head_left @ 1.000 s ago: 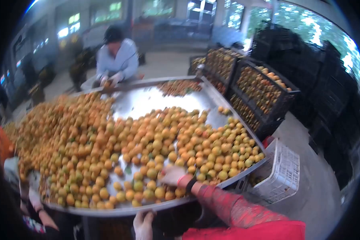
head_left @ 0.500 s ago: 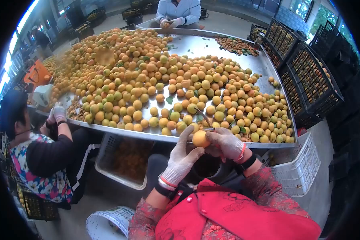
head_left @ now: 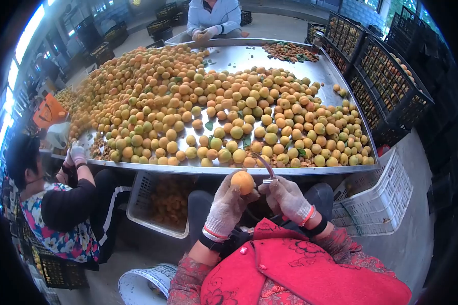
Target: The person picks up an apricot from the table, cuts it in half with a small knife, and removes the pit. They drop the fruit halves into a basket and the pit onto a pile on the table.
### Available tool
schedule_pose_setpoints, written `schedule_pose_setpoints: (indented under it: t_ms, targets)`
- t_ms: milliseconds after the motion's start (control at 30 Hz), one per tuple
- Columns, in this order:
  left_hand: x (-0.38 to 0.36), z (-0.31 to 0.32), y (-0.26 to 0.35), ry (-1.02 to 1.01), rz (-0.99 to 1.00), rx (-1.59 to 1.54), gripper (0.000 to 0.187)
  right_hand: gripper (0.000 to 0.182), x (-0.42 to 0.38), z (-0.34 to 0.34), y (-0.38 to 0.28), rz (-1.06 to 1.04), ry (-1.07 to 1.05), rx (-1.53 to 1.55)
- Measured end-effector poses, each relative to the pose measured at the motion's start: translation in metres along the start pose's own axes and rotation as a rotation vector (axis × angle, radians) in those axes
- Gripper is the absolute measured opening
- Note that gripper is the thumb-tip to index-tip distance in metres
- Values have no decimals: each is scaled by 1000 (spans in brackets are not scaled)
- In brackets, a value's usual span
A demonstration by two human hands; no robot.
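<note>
In its white glove, my left hand (head_left: 224,207) is closed around an orange-yellow apricot (head_left: 242,182), just off the table's near edge. A thin, curved, knife-like tool (head_left: 265,166) with a shiny metal collar is gripped in my gloved right hand (head_left: 288,199). Its curved end points up and away, overlapping the table edge in view. A small gap lies between the apricot and my right fingers. Beyond both hands, a broad heap of apricots (head_left: 229,101) covers much of the metal table (head_left: 229,55).
A crate of split fruit (head_left: 188,231) stands under the table at left, with a white bucket (head_left: 137,287) nearer me. White crates (head_left: 376,208) and black crates (head_left: 387,86) stand at right. One co-worker (head_left: 61,208) sits at left, another (head_left: 213,20) across the table.
My hands have come back from over the table's edge and moved slightly apart, with the apricot still in the left and the tool in the right. The view has shifted a little.
</note>
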State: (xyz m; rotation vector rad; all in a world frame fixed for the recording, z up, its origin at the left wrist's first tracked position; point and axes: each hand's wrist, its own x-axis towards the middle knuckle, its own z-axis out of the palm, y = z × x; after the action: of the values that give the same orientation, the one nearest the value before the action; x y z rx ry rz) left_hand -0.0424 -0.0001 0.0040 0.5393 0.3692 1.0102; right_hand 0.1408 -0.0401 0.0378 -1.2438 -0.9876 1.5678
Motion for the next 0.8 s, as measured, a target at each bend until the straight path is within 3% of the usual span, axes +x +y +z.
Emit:
schedule_pose_setpoints:
  t_ms: [67, 233, 300, 500, 567, 600, 700, 800]
  targets:
    - [0, -3, -2, 11, -2, 33, 58, 28, -3, 4, 2, -27, 66, 16]
    - [-1, 15, -4, 111, 100, 792, 65, 31, -4, 13, -4, -26, 158, -51]
    - [-2, 25, -5, 112, 231, 1041, 70, 33, 4, 13, 14, -51, 152, 159]
    - [-5, 31, -1, 29, 202, 1106, 75, 36, -2, 11, 8, 142, 15, 539]
    - [-1, 18, -10, -7, 232, 934, 76, 36, 3, 6, 29, 133, -96, 618]
    - [0, 16, -11, -23, 248, 849, 76, 35, 2, 8, 25, 121, -32, 499]
    - [-4, 23, -11, 50, 45, 454, 72, 33, -3, 11, 13, 57, 91, 212]
    - [-5, 20, -11, 79, 62, 469, 65, 27, -8, 0, 14, -67, 91, 106]
